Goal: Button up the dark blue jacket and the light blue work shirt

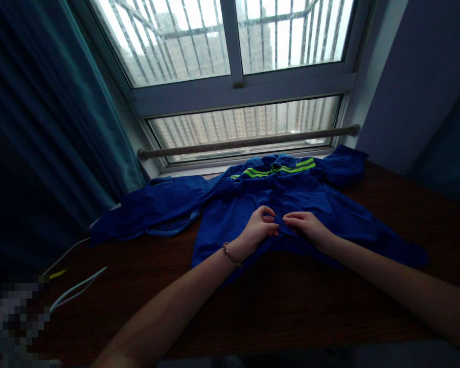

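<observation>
A blue jacket [230, 214] with bright yellow-green stripes across its chest lies spread on a dark wooden table [291, 312], sleeves out to both sides. At the middle of its front, my left hand [261, 225] pinches the cloth near the opening. Close beside it, my right hand [304, 225] grips the facing edge between thumb and fingers. The fingertips of both hands almost meet there. Whether a button or other fastener sits between them is too small and dark to tell. A beaded bracelet [231, 254] circles my left wrist.
Behind the jacket stands a barred window [237, 87] with a horizontal rail [249, 145] low across it. A blue-green curtain [72, 112] hangs at the left. White cables [78, 286] and a yellow strip [58, 274] lie on the table's left, beside a blurred patch.
</observation>
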Action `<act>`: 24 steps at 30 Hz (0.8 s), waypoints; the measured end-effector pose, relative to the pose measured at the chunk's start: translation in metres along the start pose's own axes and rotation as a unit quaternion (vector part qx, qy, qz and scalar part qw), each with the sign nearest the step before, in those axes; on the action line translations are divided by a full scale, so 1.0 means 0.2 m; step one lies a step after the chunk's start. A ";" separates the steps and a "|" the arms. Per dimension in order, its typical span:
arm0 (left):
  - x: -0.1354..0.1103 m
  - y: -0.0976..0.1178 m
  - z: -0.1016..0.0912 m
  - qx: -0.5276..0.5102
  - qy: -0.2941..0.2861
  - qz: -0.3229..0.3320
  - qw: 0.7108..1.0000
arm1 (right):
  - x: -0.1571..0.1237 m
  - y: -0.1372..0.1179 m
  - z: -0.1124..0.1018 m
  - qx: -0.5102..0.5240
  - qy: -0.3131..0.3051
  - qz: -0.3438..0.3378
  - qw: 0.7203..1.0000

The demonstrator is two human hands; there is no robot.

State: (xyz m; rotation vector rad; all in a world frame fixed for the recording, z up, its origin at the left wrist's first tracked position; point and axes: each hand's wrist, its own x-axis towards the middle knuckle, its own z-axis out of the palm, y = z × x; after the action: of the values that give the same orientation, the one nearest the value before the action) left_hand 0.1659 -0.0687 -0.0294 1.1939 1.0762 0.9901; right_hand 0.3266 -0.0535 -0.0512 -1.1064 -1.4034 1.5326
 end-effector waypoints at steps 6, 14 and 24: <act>0.01 -0.01 -0.01 0.009 -0.002 0.002 1.000 | 0.01 0.01 -0.01 -0.005 -0.001 -0.008 1.000; 0.01 -0.01 -0.01 0.013 -0.008 0.007 1.000 | 0.00 0.00 0.00 0.002 -0.003 -0.006 1.000; 0.01 -0.02 -0.01 0.014 -0.017 0.015 1.000 | 0.00 0.01 0.00 0.002 -0.010 -0.006 1.000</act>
State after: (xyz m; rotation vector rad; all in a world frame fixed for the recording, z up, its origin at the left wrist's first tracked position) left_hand 0.1645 -0.0673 -0.0345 1.2480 1.0507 0.9781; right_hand 0.3274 -0.0530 -0.0523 -1.0813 -1.4187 1.5410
